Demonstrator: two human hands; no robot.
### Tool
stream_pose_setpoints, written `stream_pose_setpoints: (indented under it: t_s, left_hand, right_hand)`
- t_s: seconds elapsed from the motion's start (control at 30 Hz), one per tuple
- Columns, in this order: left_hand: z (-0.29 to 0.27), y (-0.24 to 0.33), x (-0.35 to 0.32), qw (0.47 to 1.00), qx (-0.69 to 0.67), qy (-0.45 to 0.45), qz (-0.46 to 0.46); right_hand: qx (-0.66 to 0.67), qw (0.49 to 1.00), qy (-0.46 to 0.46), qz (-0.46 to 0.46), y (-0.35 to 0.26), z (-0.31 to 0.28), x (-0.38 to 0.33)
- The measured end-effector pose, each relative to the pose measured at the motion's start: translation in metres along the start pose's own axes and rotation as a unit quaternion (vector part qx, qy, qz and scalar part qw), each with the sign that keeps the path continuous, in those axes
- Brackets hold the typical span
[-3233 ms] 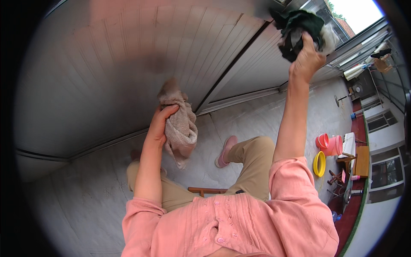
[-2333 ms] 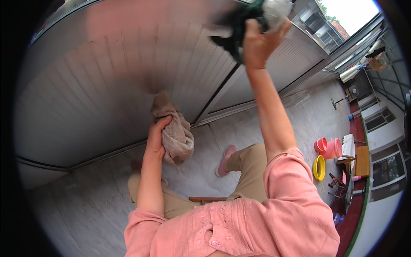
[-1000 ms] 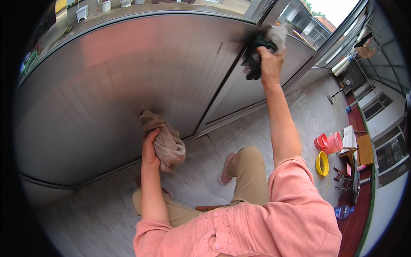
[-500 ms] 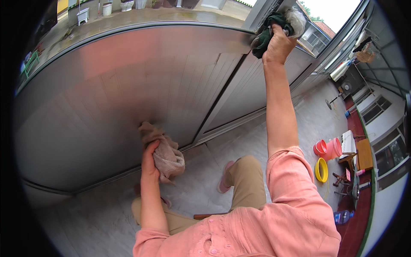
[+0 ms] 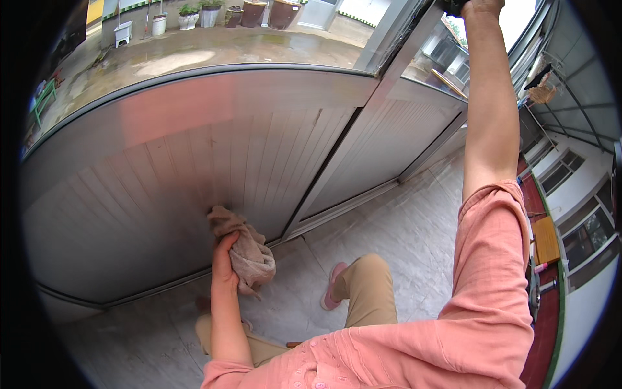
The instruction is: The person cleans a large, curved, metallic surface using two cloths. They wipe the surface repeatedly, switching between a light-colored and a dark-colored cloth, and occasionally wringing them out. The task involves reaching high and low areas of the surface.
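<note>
My left hand (image 5: 224, 259) is closed round a crumpled beige cloth (image 5: 251, 258), which hangs in front of the lower metal panel (image 5: 194, 175). At the top edge of the picture, my right hand (image 5: 484, 6) is raised high on an outstretched arm, partly cut off. It grips a dark green cloth (image 5: 453, 5), of which only a small piece shows, beside the upright metal frame (image 5: 405, 55) and the window glass.
The grey tiled floor (image 5: 363, 227) lies below me. Beyond the glass are several potted plants (image 5: 210, 14) and a wet yard (image 5: 214, 52). Along the right run a dark red strip (image 5: 543, 324) and house windows (image 5: 586, 240).
My right hand has moved up and to the right with the dark green cloth, now mostly out of the picture. My left hand still holds the beige cloth at nearly the same place.
</note>
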State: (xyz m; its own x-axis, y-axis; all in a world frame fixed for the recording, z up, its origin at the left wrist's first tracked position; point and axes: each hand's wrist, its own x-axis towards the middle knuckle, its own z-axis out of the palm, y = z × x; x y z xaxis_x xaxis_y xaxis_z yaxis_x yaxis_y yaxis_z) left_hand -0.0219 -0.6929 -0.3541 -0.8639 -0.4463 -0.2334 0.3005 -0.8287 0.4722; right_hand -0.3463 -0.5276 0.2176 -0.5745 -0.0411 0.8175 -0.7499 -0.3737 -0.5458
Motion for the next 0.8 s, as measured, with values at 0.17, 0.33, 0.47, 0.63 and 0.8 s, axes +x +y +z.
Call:
stream_pose_setpoints:
  t_s: [0.17, 0.33, 0.47, 0.63, 0.8]
  left_hand:
    - [-0.007, 0.006, -0.001, 1.000, -0.003, 0.014, 0.010]
    - [-0.002, 0.008, -0.002, 1.000, 0.013, 0.006, -0.006]
    - [-0.008, 0.013, -0.004, 1.000, 0.016, 0.020, 0.004]
    - [0.013, 0.004, -0.006, 1.000, 0.016, 0.022, 0.002]
    - [0.009, 0.011, -0.009, 0.999, 0.028, 0.012, -0.011]
  right_hand:
    - [-0.119, 0.990, 0.052, -0.056, 0.093, -0.023, -0.126]
    - [-0.132, 0.984, -0.044, -0.108, 0.085, -0.027, -0.160]
    - [-0.063, 0.996, 0.046, -0.053, 0.023, 0.025, -0.069]
    - [-0.075, 0.982, 0.080, -0.153, 0.043, -0.007, -0.044]
    - [-0.308, 0.934, 0.046, -0.175, 0.137, -0.028, -0.232]
